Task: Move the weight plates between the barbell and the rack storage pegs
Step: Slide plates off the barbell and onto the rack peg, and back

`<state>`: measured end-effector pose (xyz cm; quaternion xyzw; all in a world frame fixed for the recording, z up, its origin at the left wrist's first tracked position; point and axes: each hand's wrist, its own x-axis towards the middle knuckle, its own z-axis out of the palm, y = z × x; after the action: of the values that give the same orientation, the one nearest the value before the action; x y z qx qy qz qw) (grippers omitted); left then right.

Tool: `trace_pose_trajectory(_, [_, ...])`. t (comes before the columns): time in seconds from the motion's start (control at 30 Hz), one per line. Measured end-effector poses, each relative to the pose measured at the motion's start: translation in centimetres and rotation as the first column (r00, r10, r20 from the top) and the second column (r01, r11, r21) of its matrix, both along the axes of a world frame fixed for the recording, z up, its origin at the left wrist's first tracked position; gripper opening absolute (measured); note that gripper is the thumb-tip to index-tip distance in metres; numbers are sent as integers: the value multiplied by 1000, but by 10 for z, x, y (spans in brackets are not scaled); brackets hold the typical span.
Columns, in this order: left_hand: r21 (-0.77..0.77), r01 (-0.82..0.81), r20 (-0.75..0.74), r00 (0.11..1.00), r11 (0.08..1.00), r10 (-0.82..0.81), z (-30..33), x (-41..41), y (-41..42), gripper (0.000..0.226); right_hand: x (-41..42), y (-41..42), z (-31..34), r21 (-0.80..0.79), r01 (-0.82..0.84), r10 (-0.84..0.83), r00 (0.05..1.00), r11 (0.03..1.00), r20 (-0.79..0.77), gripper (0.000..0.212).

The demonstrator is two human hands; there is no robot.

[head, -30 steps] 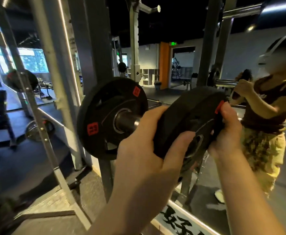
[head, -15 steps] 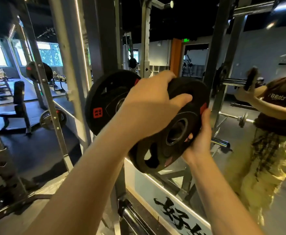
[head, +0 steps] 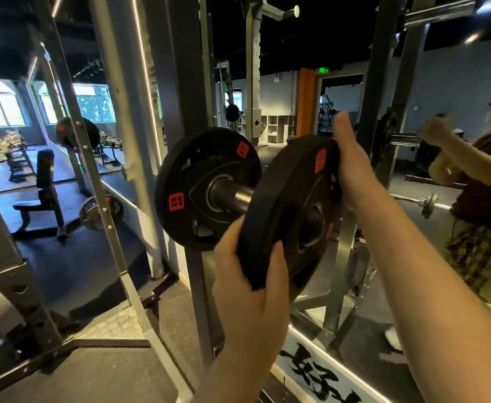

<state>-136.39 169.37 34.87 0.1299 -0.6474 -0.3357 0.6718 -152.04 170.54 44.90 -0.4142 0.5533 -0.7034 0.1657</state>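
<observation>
both hands grip a matte black round plate [head: 287, 216] at the peg [head: 232, 196] tip: left hand [head: 247, 274] low, right hand [head: 352, 170] high. second plate [head: 206, 187] seated behind. peg end hidden.

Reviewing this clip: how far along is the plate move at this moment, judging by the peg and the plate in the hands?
Done: one black plate already sits fully on the storage peg. In hand: a second plate, gripped by the left hand at its lower edge and the right hand at its top, its hole at the peg's tip. Left: whether it slides on or off, a single frame cannot tell.
</observation>
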Motion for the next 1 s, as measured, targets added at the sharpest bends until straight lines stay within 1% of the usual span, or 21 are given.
trace_pose_trajectory(0.03, [32,-11,-29,1000,999,12,-4,-3,0,34,-1,-6,3,13,-6,6,999,1000,-37,143])
trace_pose_trajectory(0.07, [34,-26,-35,999,999,27,-4,-5,0,34,-1,-7,4,5,-13,13,999,1000,-32,132])
trace_pose_trajectory(0.1, [1,-49,-23,999,999,49,-1,-5,-3,33,-5,-11,2,-23,-12,12,1000,1000,14,116])
trace_pose_trajectory(0.17, [-86,-71,58,995,994,76,12,1,-9,30,-14,-13,-12,-103,-15,34,981,995,190,90])
trace_pose_trajectory(0.2, [-118,-49,117,991,992,62,23,6,-12,30,-16,-15,-23,-121,-4,38,958,993,284,85])
trace_pose_trajectory(0.23, [-152,-15,203,978,988,46,37,9,-16,29,-17,-20,-37,-153,-33,88,926,988,367,85])
trace_pose_trajectory(0.27, [-192,-4,307,950,981,63,52,10,-20,28,-15,-26,-54,-181,-48,125,890,982,438,87])
trace_pose_trajectory(0.33, [-305,-51,475,857,951,199,83,8,-29,28,-13,-35,-87,-164,-56,142,800,985,583,97])
trace_pose_trajectory(0.37, [-328,-54,545,805,943,236,98,3,-33,27,-15,-39,-100,-158,-51,142,754,986,642,94])
trace_pose_trajectory(0.43, [-326,-33,663,705,945,253,122,-9,-39,26,-17,-43,-116,-174,-13,131,709,985,693,62])
trace_pose_trajectory(0.47, [-334,-34,689,674,942,268,128,-12,-41,27,-18,-44,-120,-183,5,128,697,983,705,54])
trace_pose_trajectory(0.5, [-334,-37,695,665,942,273,130,-14,-42,27,-19,-41,-122,-188,-8,142,685,982,714,50])
trace_pose_trajectory(0.53, [-320,-34,685,682,947,256,127,-13,-43,26,-19,-38,-120,-186,-35,158,694,982,702,49])
trace_pose_trajectory(0.57, [-307,-29,648,726,951,231,120,-8,-43,24,-21,-36,-114,-183,-56,167,719,982,675,48])
trace_pose_trajectory(0.63, [-302,-22,474,864,953,170,92,5,-39,25,-23,-33,-90,-121,-19,84,825,992,559,48])
trace_pose_trajectory(0.7, [-205,-18,276,958,979,75,56,11,-30,27,-21,-30,-55,-63,57,-26,909,996,416,47])
trace_pose_trajectory(0.77, [-87,-20,120,992,996,30,23,9,-21,33,-16,-31,-20,-36,56,-47,975,998,219,38])
trace_pose_trajectory(0.83, [-45,-45,16,999,998,46,3,2,-16,38,-10,-32,-3,-13,45,-45,998,999,53,40])
trace_pose_trajectory(0.9, [-55,-47,-6,999,997,47,-1,-1,-18,39,-6,-33,-2,-29,35,-34,999,999,26,47])
trace_pose_trajectory(0.97, [-101,-51,41,998,994,56,9,4,-27,38,-6,-32,-9,-77,29,-18,990,997,141,39])
trace_pose_trajectory(1.0, [-130,-40,103,993,991,54,19,9,-31,37,-7,-32,-18,-103,37,-14,977,994,214,36])
